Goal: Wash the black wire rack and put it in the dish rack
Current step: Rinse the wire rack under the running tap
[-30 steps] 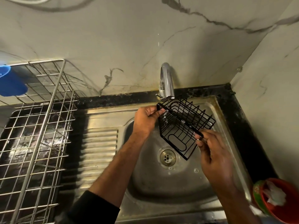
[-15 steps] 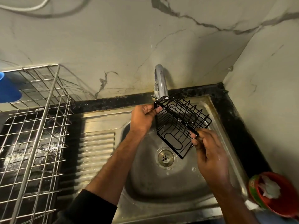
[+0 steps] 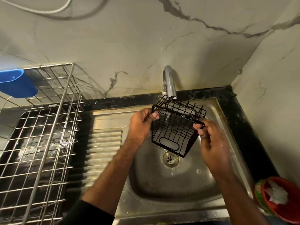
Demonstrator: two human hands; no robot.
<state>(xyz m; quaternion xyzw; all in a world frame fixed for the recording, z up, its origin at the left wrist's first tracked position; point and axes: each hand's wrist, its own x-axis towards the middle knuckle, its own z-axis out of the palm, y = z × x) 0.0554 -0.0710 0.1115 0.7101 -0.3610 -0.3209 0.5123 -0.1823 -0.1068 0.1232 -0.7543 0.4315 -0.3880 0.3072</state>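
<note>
The rack hangs over the sink with the tap touching its top at 12 o'clock. Open basin lies below it at 6. At 9, bare drainboard leads to the dish rack. A blue cup sits at 10, a red bowl at 4.

No legible text, brand, number or sign anywhere. Black wire rack: small round emblem on top bar, approx midway between the two gripping hands, too small to read. Red bowl, well below and right of grip: patterned outer rim, no lettering made out.
</note>
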